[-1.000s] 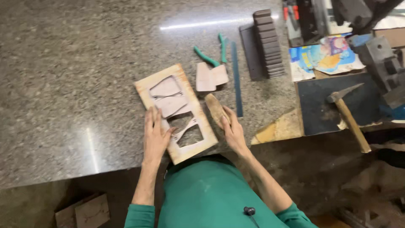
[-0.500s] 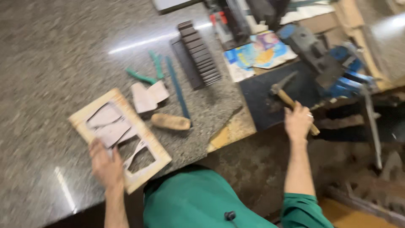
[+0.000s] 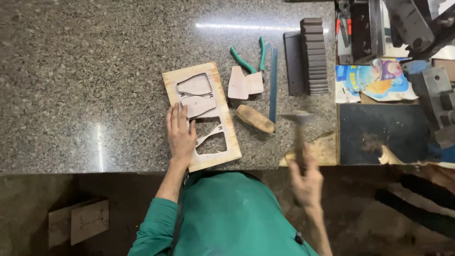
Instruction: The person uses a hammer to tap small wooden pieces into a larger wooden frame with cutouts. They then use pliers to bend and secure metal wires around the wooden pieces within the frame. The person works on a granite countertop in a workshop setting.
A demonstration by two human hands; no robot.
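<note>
On the floor below the stone counter's (image 3: 71, 95) front edge, far left, lie two flat brown slabs (image 3: 78, 222). The left hand (image 3: 181, 135) lies flat and released, fingers stretched out, pressing on the left side of a pale wooden template board (image 3: 222, 142) that sits near the middle of the counter and reaches its front edge; the board has shaped cut-outs, two of them filled with tan leather pieces (image 3: 195, 85). Just right of the board rest two loose leather pieces (image 3: 244, 84) against green-handled pliers (image 3: 246, 60), and below them a wooden block (image 3: 256, 119) beside a long blue ruler (image 3: 273, 90). Further right the right hand (image 3: 305, 182), blurred, is clenched around the handle of a hammer (image 3: 298, 125) whose head hangs over the counter near the front edge. Beyond stand a stack of dark blocks (image 3: 313, 54) and a black mat (image 3: 384, 132) at the right edge.
</note>
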